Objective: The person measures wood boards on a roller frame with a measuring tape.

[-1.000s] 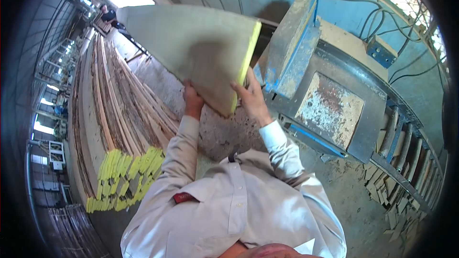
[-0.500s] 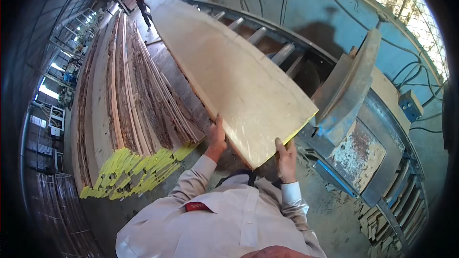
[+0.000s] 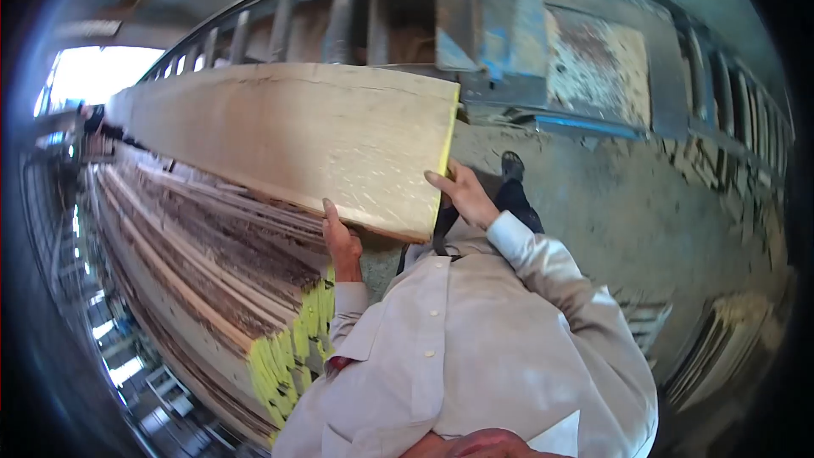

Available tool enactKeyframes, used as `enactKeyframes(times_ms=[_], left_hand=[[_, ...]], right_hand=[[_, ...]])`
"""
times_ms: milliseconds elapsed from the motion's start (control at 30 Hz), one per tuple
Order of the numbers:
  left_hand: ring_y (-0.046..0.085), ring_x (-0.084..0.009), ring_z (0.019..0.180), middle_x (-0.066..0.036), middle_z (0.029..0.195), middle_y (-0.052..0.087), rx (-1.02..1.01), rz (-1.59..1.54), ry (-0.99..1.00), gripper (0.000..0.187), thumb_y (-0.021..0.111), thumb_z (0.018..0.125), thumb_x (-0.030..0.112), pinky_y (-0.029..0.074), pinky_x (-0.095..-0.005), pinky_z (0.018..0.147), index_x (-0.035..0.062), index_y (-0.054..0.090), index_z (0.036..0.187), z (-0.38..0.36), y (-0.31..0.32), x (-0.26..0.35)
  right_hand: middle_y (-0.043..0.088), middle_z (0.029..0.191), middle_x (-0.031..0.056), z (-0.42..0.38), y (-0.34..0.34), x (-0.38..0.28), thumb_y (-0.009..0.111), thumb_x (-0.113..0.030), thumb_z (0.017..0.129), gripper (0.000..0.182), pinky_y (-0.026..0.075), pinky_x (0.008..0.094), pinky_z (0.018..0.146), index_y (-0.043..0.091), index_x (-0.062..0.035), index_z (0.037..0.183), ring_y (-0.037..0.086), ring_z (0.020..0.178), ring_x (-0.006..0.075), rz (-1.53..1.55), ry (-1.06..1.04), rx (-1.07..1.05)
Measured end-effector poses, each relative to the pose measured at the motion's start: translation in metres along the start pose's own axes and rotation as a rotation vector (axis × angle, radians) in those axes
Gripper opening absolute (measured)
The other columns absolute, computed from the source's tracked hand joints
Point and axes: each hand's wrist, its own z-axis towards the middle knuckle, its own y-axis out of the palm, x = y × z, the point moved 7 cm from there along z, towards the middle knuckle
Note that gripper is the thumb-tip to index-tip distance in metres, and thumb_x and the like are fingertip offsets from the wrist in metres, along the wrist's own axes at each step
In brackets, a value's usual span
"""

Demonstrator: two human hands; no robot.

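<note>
A long, wide wooden board (image 3: 280,131) stretches from in front of my body toward the far left, its near end painted yellow. My left hand (image 3: 342,242) grips its lower long edge, thumb on top and fingers hidden below. At the yellow end, my right hand (image 3: 465,193) holds the board near its corner, with the thumb over the upper face. The board's upper edge lies alongside a metal roller frame (image 3: 339,21).
A stack of rough boards (image 3: 195,246) with yellow ends lies at the lower left. Another person (image 3: 95,121) is at the board's far end. A metal machine (image 3: 500,8) stands beyond the near end. Wood scraps (image 3: 721,178) lie at the right.
My view has turned, so the board now runs more sideways to the left. Both hands still hold it. More floor and one of my feet have come into view.
</note>
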Motion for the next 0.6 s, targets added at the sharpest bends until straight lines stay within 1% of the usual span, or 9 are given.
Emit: enactKeyframes(times_ms=[67, 133, 167, 200, 233, 333, 433, 533, 600], left_hand=[[0.062, -0.0250, 0.110, -0.014, 0.125, 0.061, -0.002, 0.163, -0.085, 0.055, 0.054, 0.105, 0.043, 0.051, -0.0433, 0.097, -0.0056, 0.053, 0.131, 0.004, 0.010, -0.012], [0.060, -0.0259, 0.110, -0.014, 0.128, 0.057, -0.116, 0.386, 0.042, 0.055, 0.054, 0.105, 0.044, 0.050, -0.0520, 0.100, -0.0052, 0.052, 0.129, 0.018, 0.020, -0.022], [0.059, -0.0263, 0.111, -0.014, 0.129, 0.056, -0.114, 0.282, -0.029, 0.056, 0.054, 0.105, 0.045, 0.048, -0.0554, 0.101, -0.0048, 0.051, 0.130, 0.018, 0.026, -0.027], [0.058, -0.0267, 0.112, -0.014, 0.131, 0.054, -0.110, 0.176, -0.100, 0.058, 0.055, 0.104, 0.046, 0.047, -0.0588, 0.103, -0.0044, 0.050, 0.132, 0.022, 0.034, -0.034], [0.056, -0.0272, 0.118, -0.014, 0.132, 0.054, -0.201, 0.240, -0.086, 0.060, 0.056, 0.103, 0.048, 0.044, -0.0589, 0.107, -0.0038, 0.050, 0.134, 0.023, 0.036, -0.038], [0.056, -0.0280, 0.121, -0.015, 0.133, 0.055, -0.164, 0.195, -0.132, 0.061, 0.057, 0.103, 0.047, 0.043, -0.0597, 0.108, -0.0044, 0.049, 0.135, 0.022, 0.051, -0.049], [0.055, -0.0287, 0.125, -0.014, 0.136, 0.057, -0.228, 0.160, -0.163, 0.058, 0.057, 0.103, 0.045, 0.041, -0.0592, 0.110, -0.0021, 0.049, 0.137, 0.019, 0.061, -0.056], [0.055, -0.0267, 0.127, -0.011, 0.137, 0.058, -0.234, 0.153, -0.178, 0.052, 0.055, 0.105, 0.041, 0.039, -0.0581, 0.112, 0.0024, 0.050, 0.139, 0.017, 0.062, -0.055], [0.056, -0.0254, 0.128, -0.009, 0.138, 0.058, -0.212, 0.157, -0.179, 0.048, 0.054, 0.106, 0.039, 0.039, -0.0572, 0.113, 0.0046, 0.050, 0.139, 0.018, 0.064, -0.056]], right_hand=[[0.065, 0.121, 0.0106, 0.015, -0.021, 0.033, 0.067, -0.018, 0.099, 0.042, 0.049, 0.0321, 0.100, 0.051, 0.0047, 0.131, 0.062, 0.111, 0.0167, 0.006, 0.018, 0.054], [0.070, 0.104, 0.0078, 0.027, -0.048, 0.055, 0.068, -0.020, 0.098, 0.034, 0.050, 0.0254, 0.083, 0.060, 0.0032, 0.122, 0.063, 0.094, 0.0105, 0.257, 0.060, 0.218], [0.070, 0.100, 0.0067, 0.033, -0.061, 0.065, 0.068, -0.019, 0.097, 0.031, 0.052, 0.0247, 0.075, 0.062, 0.0021, 0.119, 0.065, 0.087, 0.0085, 0.189, -0.007, 0.265], [0.070, 0.100, 0.0067, 0.032, -0.064, 0.044, 0.068, -0.019, 0.097, 0.031, 0.052, 0.0247, 0.075, 0.062, 0.0021, 0.119, 0.065, 0.087, 0.0085, 0.200, -0.013, 0.290], [0.070, 0.101, 0.0062, 0.022, -0.062, 0.029, 0.069, -0.019, 0.097, 0.032, 0.053, 0.0257, 0.076, 0.062, 0.0021, 0.120, 0.065, 0.087, 0.0095, 0.284, -0.012, 0.277], [0.071, 0.104, 0.0045, 0.013, -0.071, 0.020, 0.071, -0.018, 0.096, 0.035, 0.054, 0.0274, 0.078, 0.061, 0.0013, 0.124, 0.067, 0.087, 0.0104, 0.407, -0.055, 0.306], [0.072, 0.106, 0.0041, -0.001, -0.087, 0.019, 0.071, -0.017, 0.096, 0.036, 0.054, 0.0266, 0.078, 0.062, -0.0004, 0.127, 0.067, 0.089, 0.0098, 0.386, -0.093, 0.329], [0.073, 0.106, 0.0041, -0.012, -0.091, 0.042, 0.072, -0.016, 0.096, 0.033, 0.053, 0.0252, 0.079, 0.066, -0.0007, 0.125, 0.066, 0.091, 0.0086, 0.290, 0.003, 0.305], [0.074, 0.105, 0.0027, -0.026, -0.078, 0.033, 0.072, -0.018, 0.096, 0.029, 0.052, 0.0237, 0.078, 0.070, -0.0005, 0.118, 0.066, 0.091, 0.0073, 0.188, 0.045, 0.243]])
